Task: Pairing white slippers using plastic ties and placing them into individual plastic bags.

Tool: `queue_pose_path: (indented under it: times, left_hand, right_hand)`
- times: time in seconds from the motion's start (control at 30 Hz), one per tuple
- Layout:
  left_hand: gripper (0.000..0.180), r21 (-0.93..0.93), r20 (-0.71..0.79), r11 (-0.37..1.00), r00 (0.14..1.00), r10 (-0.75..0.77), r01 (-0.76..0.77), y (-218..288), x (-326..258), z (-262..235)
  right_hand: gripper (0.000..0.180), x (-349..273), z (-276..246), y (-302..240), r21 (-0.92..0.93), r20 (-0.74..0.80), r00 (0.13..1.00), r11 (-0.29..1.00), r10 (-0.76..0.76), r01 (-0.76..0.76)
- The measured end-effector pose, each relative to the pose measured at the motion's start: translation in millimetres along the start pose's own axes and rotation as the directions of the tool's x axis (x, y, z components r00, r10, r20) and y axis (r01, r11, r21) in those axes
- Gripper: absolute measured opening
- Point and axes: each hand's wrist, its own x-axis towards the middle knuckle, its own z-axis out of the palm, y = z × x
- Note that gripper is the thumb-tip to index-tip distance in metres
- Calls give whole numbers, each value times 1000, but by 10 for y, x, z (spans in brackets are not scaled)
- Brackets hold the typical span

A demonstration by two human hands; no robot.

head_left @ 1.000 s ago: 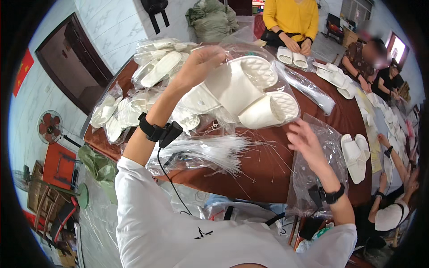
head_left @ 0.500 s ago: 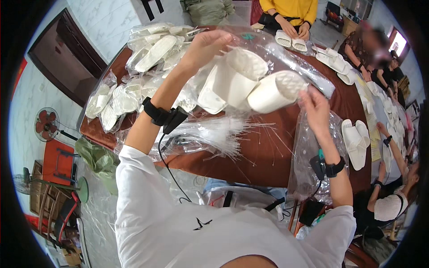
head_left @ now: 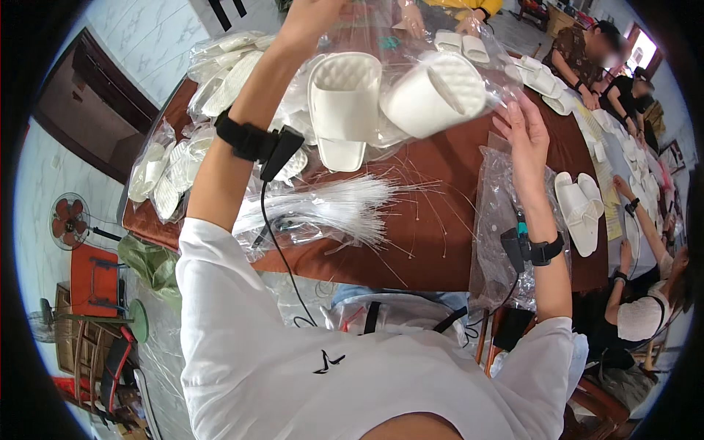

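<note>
Two white slippers, one on the left (head_left: 346,99) and a tilted one on the right (head_left: 425,99), hang inside a clear plastic bag (head_left: 396,45) above the table. At the top edge of the view, my left hand (head_left: 312,20) is closed on the bag's upper left part; its fingertips are partly cut off. My right hand (head_left: 526,136) pinches the bag's right side between thumb and fingers, beside the right slipper. Below the slippers lies a bundle of thin white plastic ties (head_left: 330,209) on the brown cloth.
Bagged slippers (head_left: 231,73) are piled at the table's far left. Flat clear bags (head_left: 499,220) lie under my right forearm. A bare pair of slippers (head_left: 579,209) sits at the right. Co-workers' hands (head_left: 469,22) are across the table, near another pair (head_left: 462,45).
Both hands have moved up and the bag with them, my left hand reaching the top edge. The slippers inside have shifted and swung more upright. A co-worker's hand across the table has moved left.
</note>
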Motion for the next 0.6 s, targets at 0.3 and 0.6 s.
queue_pose_path:
  times: [0.3, 0.6]
  left_hand:
    - [22, -179, -76, 976, 990, 114, -127, -153, 588, 172]
    - [24, -403, -260, 900, 964, 63, -167, -76, 1094, -185]
  right_hand:
    - [30, -262, -320, 153, -149, 73, 978, 972, 194, -182]
    - [18, -460, -446, 118, -266, 186, 953, 946, 239, -186]
